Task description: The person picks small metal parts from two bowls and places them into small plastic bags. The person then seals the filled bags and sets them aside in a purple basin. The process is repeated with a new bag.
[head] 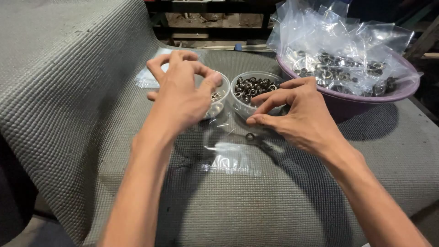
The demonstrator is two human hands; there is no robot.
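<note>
My left hand [182, 93] hovers over a clear round cup [219, 100] of small metal pieces, fingers curled and apart, holding nothing that I can see. My right hand [292, 114] rests just right of a second clear cup [250, 91] full of dark metal rings, thumb and forefinger close together near the mat. One loose metal ring [250, 136] lies on the mat just below those fingertips. A small clear plastic bag [233, 158] lies flat in front of the cups, between my forearms.
A purple basin [347, 103] at the right holds several clear bags with metal rings inside. Another flat clear bag [148, 75] lies behind my left hand. A grey textured mat [68, 114] covers the surface and rises at the left.
</note>
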